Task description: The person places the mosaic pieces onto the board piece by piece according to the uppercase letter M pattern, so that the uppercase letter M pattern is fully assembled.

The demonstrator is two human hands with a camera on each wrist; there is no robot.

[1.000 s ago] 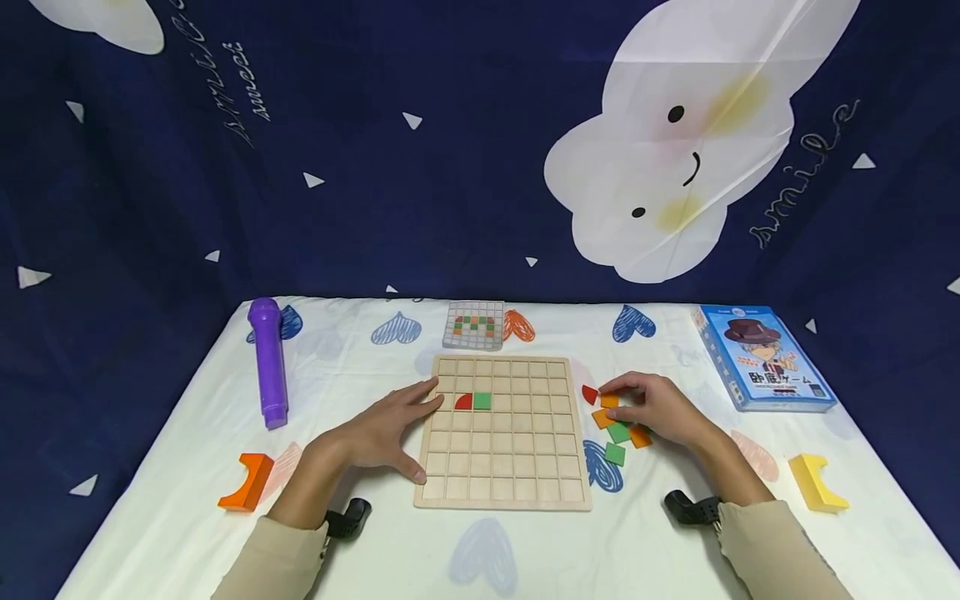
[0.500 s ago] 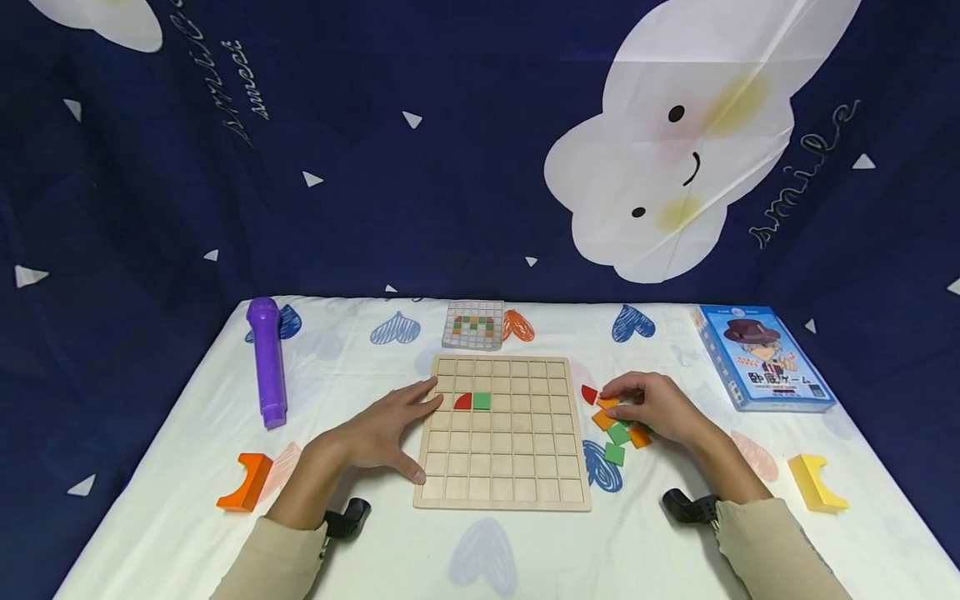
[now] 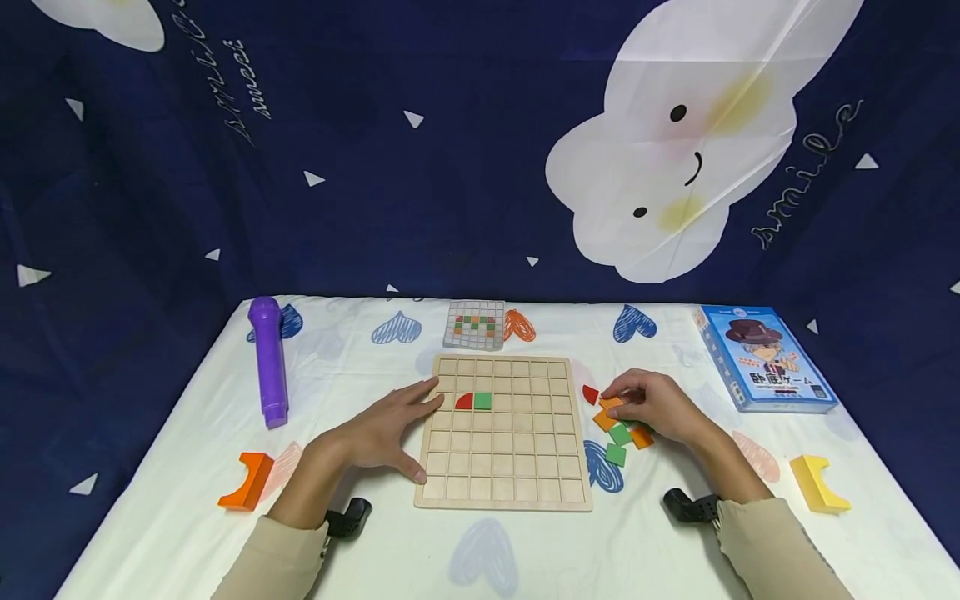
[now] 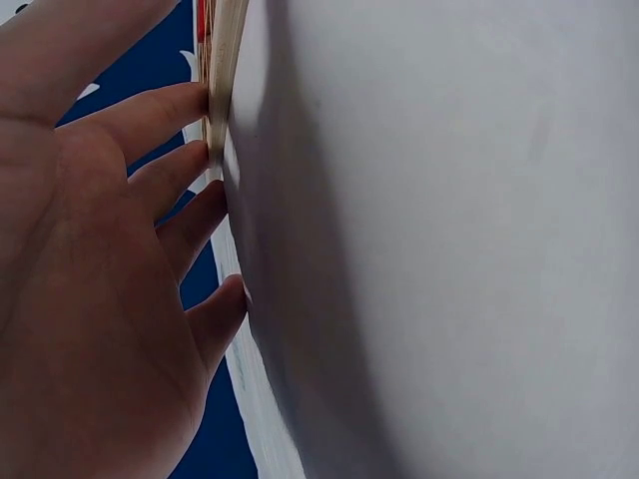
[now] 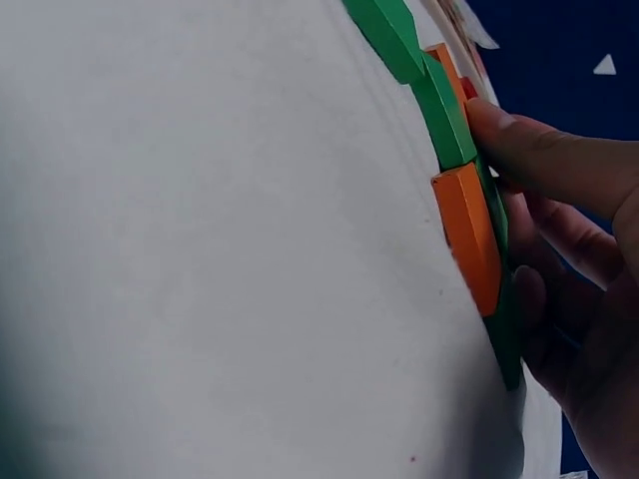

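Note:
A wooden grid board (image 3: 503, 467) lies in the middle of the table. One red quarter-circle tile (image 3: 466, 402) and a green square tile (image 3: 483, 402) sit side by side in its cells. My left hand (image 3: 378, 427) rests spread along the board's left edge, fingertips touching the rim. To the right of the board, my right hand (image 3: 660, 406) pinches an orange square tile (image 3: 611, 402) between thumb and index finger. Beneath and beside it lie more loose tiles: an orange one (image 3: 604, 421), green ones (image 3: 616, 455) and a red quarter-circle (image 3: 590, 394). The right palm partly hides the pile.
A small pattern card (image 3: 474, 325) lies behind the board. A purple toy microphone (image 3: 269, 367) and an orange arch block (image 3: 247, 482) are at the left. A blue game box (image 3: 767, 358) and a yellow arch block (image 3: 819, 483) are at the right.
The orange tile under my right fingertips has turned and tilted slightly. My right hand has barely shifted; the left hand and the board stay in place.

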